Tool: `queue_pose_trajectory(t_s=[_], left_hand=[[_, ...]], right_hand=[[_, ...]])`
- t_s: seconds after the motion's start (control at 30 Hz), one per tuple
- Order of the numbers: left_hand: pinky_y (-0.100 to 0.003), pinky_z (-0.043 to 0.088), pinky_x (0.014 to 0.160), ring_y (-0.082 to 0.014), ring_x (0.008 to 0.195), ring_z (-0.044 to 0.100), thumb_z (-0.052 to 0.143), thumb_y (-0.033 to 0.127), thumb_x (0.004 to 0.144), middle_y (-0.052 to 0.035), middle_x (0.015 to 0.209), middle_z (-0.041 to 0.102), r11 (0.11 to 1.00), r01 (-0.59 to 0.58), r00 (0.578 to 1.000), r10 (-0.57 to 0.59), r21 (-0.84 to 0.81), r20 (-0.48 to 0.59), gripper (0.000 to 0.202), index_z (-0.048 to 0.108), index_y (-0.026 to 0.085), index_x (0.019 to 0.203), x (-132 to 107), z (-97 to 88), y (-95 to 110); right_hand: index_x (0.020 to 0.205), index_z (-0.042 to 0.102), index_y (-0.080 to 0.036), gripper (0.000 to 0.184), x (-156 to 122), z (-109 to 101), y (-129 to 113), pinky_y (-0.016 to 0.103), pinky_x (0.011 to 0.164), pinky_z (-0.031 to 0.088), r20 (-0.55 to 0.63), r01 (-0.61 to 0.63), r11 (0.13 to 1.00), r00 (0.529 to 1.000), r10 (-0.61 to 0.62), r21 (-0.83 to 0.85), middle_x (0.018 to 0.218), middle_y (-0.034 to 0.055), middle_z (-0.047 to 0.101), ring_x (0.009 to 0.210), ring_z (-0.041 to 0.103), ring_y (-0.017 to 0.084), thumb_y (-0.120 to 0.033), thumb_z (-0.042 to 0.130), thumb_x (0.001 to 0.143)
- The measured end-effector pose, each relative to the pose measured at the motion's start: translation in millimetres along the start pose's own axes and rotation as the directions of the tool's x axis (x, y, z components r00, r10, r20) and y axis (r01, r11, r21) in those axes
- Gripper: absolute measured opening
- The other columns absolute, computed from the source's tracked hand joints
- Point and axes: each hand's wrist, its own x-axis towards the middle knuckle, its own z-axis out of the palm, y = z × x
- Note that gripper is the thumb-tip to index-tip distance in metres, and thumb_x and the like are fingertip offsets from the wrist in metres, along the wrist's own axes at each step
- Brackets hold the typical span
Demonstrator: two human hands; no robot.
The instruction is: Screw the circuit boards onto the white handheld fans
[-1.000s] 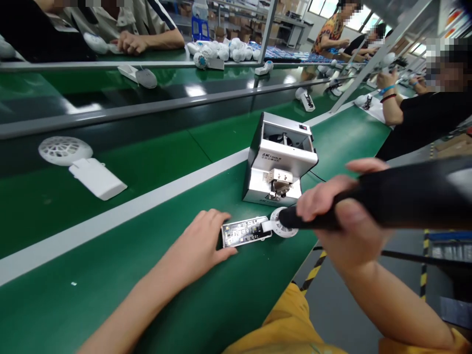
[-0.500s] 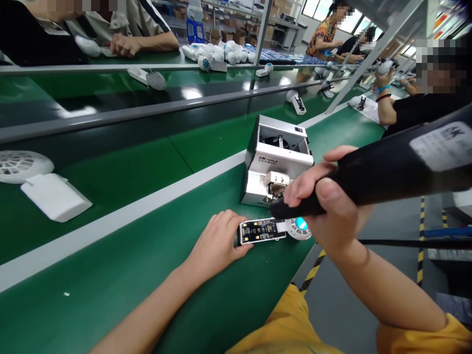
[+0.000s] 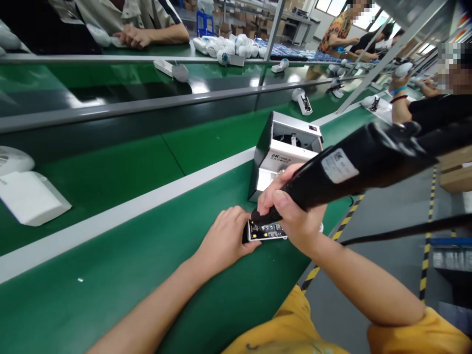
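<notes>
Apparently a black circuit board (image 3: pixel 264 231), gold-spotted.

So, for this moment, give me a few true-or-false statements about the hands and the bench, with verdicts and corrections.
1. The right hand grips a black electric screwdriver. True.
2. The left hand is lifting the circuit board off the belt. False: the board lies on the green conveyor belt, with the left hand against its end.
3. The screwdriver's tip is over the board. True.
4. A 6K Tools screw feeder stands on the belt beyond the hands. True.
5. A white plastic housing lies beside the left hand. False: the white plastic housing lies away from the hands, on the far side of the white strip.
</notes>
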Motion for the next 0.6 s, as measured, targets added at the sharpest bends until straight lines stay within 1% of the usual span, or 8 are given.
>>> queue_pose_trajectory(t_s=[0.17,0.23,0.3,0.37,0.4,0.47,0.53,0.6], left_hand=[[-0.050,0.051,0.095,-0.0343,0.112,0.062,0.081,0.037,0.080,-0.0125,0.116,0.066,1.000,-0.010,1.000,0.010,-0.005,-0.019,0.041,0.062,0.017,0.110,-0.2,2.7,-3.3],[-0.049,0.051,0.094,-0.0341,0.110,0.062,0.081,0.037,0.080,-0.0121,0.114,0.066,1.000,-0.012,1.000,0.012,0.002,-0.016,0.041,0.062,0.017,0.111,0.2,2.0,-3.7],[-0.048,0.051,0.092,-0.0324,0.106,0.063,0.082,0.034,0.080,-0.0103,0.111,0.066,1.000,-0.007,1.000,0.007,-0.004,-0.004,0.042,0.062,0.017,0.113,0.7,-0.3,-2.8],[-0.046,0.051,0.090,-0.0305,0.104,0.063,0.082,0.030,0.080,-0.0083,0.109,0.066,1.000,0.001,1.000,-0.001,-0.020,0.011,0.042,0.063,0.018,0.116,1.0,-3.3,-1.1],[-0.046,0.050,0.090,-0.0299,0.104,0.063,0.081,0.029,0.080,-0.0077,0.109,0.066,1.000,0.003,1.000,-0.003,-0.027,0.019,0.042,0.063,0.018,0.116,0.9,-4.7,-0.3],[-0.046,0.050,0.090,-0.0293,0.105,0.062,0.079,0.027,0.082,-0.0074,0.112,0.066,0.999,0.002,0.999,-0.001,-0.033,0.033,0.040,0.063,0.019,0.117,0.4,-6.8,0.3],[-0.045,0.049,0.090,-0.0289,0.106,0.062,0.077,0.027,0.084,-0.0077,0.115,0.066,1.000,-0.001,0.999,0.002,-0.028,0.038,0.038,0.063,0.019,0.118,-0.3,-7.5,-0.1],[-0.045,0.049,0.091,-0.0286,0.107,0.061,0.075,0.028,0.086,-0.0080,0.118,0.066,1.000,-0.010,0.999,0.010,-0.024,0.039,0.037,0.062,0.019,0.120,-0.9,-7.0,-1.2]], right_hand=[[0.100,0.055,-0.025,0.031,2.4,7.0,3.7,0.037,0.057,0.055,0.005,-0.078,0.996,0.997,0.078,-0.047,0.062,-0.0059,0.064,0.051,0.061,0.017,-0.026,0.079,0.081],[0.101,0.055,-0.025,0.031,4.6,5.7,-2.4,0.035,0.053,0.053,0.039,-0.071,0.996,0.997,0.073,-0.055,0.062,-0.0054,0.065,0.050,0.061,0.018,-0.024,0.078,0.080],[0.105,0.056,-0.025,0.030,9.5,0.3,-16.6,0.035,0.052,0.052,0.061,-0.032,0.999,0.998,0.034,-0.041,0.064,-0.0049,0.066,0.050,0.061,0.018,-0.024,0.077,0.083],[0.106,0.058,-0.026,0.028,17.6,-8.2,-35.6,0.036,0.052,0.052,-0.004,0.030,0.999,1.000,-0.030,-0.030,0.064,-0.0050,0.066,0.050,0.060,0.018,-0.026,0.076,0.085],[0.104,0.058,-0.025,0.027,22.5,-12.9,-44.5,0.037,0.052,0.052,-0.067,0.059,0.997,0.996,-0.061,-0.042,0.062,-0.0055,0.065,0.049,0.059,0.018,-0.026,0.076,0.084],[0.097,0.059,-0.026,0.027,32.7,-21.7,-56.4,0.037,0.049,0.049,-0.208,0.131,0.986,0.966,-0.150,-0.103,0.058,-0.0072,0.061,0.046,0.055,0.017,-0.024,0.078,0.079],[0.094,0.058,-0.026,0.025,41.1,-28.1,-57.4,0.036,0.047,0.047,-0.274,0.195,0.968,0.933,-0.233,-0.159,0.057,-0.0081,0.058,0.043,0.054,0.017,-0.023,0.076,0.076],[0.095,0.058,-0.027,0.023,46.1,-31.8,-50.2,0.036,0.048,0.048,-0.273,0.212,0.962,0.928,-0.253,-0.171,0.058,-0.0081,0.058,0.044,0.055,0.017,-0.025,0.075,0.079]])
